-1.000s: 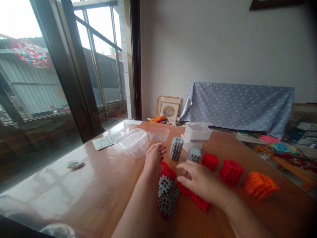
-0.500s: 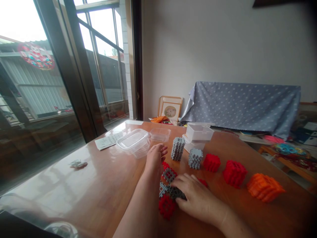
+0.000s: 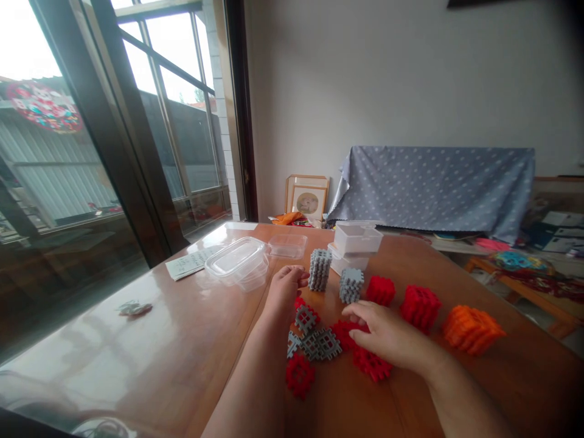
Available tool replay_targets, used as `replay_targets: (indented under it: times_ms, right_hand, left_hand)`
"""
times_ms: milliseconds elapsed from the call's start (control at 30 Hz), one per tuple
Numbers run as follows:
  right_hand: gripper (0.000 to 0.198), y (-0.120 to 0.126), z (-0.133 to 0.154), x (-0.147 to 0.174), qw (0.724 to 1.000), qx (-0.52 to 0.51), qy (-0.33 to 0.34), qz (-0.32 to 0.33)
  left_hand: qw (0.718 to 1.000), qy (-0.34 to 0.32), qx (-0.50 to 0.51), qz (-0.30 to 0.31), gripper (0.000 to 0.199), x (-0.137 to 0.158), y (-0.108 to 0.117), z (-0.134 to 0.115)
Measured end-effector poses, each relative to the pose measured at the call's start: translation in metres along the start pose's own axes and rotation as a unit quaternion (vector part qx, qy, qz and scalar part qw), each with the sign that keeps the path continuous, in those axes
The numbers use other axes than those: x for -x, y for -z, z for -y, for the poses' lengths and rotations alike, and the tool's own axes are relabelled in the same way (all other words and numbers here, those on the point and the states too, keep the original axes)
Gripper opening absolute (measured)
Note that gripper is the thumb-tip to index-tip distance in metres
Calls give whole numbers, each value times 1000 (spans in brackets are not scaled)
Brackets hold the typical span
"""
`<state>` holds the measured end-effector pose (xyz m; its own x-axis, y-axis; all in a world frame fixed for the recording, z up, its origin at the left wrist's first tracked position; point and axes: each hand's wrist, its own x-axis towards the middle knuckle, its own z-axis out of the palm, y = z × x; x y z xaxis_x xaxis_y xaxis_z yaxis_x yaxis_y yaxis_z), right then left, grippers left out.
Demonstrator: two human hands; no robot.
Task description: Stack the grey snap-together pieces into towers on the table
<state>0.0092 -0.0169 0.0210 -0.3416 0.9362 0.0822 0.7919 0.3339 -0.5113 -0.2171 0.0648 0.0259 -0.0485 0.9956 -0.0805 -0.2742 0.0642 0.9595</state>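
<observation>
My left hand (image 3: 288, 281) is beside the tall stack of grey interlocking plastic tiles (image 3: 320, 269), its fingers loosely bent towards the stack; whether they touch it I cannot tell. Over some loose red tiles (image 3: 371, 364) hovers my right hand (image 3: 381, 328), thumb and fingers apart with nothing visible between them. Loose grey tiles (image 3: 322, 344) lie between my arms. Close to my left forearm is another red tile (image 3: 300, 376). A shorter grey stack (image 3: 351, 286) stands right of the tall one, followed by two red stacks (image 3: 381, 290) and an orange stack (image 3: 472, 330).
Clear plastic containers (image 3: 237, 258) and a shallow clear tray (image 3: 287, 246) stand at the back left, beside a written paper (image 3: 189, 263). White translucent boxes (image 3: 358, 240) are behind the stacks. A small plastic packet (image 3: 134, 308) lies on the left of the wooden table (image 3: 182, 353).
My right hand has lifted off the dark grey tiles and moved right, over the red ones. My left hand is now closer to the tall grey stack. The view has shifted slightly.
</observation>
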Motion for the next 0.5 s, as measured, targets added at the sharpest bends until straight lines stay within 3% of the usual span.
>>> replay_targets:
  times_ms: [100,200,267,367,433,500]
  right_hand:
    - [24,7,-15,2,998,27,-58,9]
    - [33,13,-26,6,993,40,-107,43]
    - [52,15,-30,8,989,39,-122,69]
    - [83,14,-32,9,987,36,-124,94]
    - [87,12,-30,8,987,36,-117,107]
    - [82,10,-27,7,987,36,-111,112]
  left_hand:
    - [994,-39,-73,67,17,6,-5,1]
    - [963,-81,-194,169,11,14,-8,6]
    - [919,-104,-308,224,15,21,-9,9]
    - [824,-132,-472,285,32,33,-9,8]
    - [760,-130,-551,319,49,41,-11,3]
    - [714,-130,-598,339,57,47,-14,0]
